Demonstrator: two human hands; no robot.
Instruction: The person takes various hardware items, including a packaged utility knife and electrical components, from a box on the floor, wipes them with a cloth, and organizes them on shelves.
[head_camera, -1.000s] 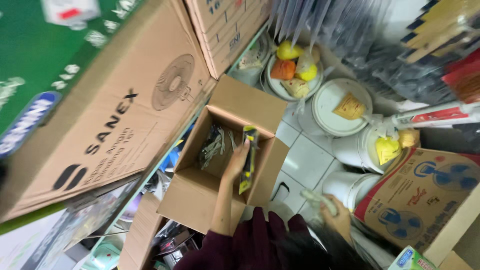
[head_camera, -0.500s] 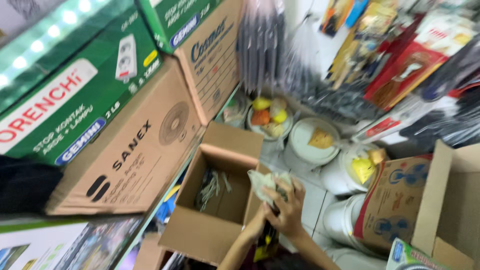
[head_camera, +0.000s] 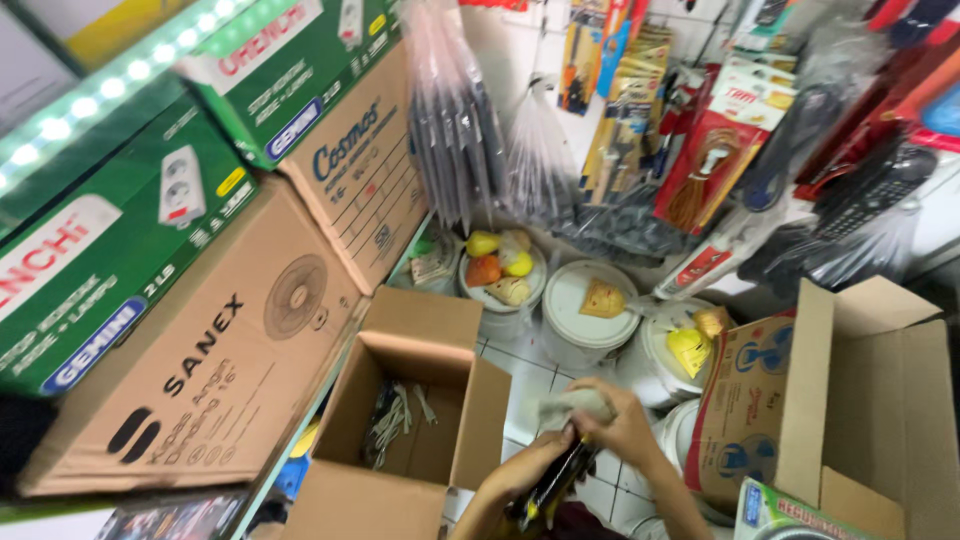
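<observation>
Pale cloth (head_camera: 578, 404), bunched in the right hand (head_camera: 625, 430) and pressed on the upper end of a dark, slim object (head_camera: 555, 482), low in the scene near the centre. The left hand (head_camera: 520, 478) grips this object lower down. Just left: open cardboard box (head_camera: 405, 425) containing cables (head_camera: 388, 422). Farther off: white buckets (head_camera: 585, 335) on the tiled floor (head_camera: 520, 385).

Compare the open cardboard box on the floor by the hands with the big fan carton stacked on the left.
The open cardboard box has its flaps up and shows cables inside; the fan carton is shut. The open box is smaller and plain brown, while the fan carton bears a fan drawing. Both are brown cardboard.
</observation>
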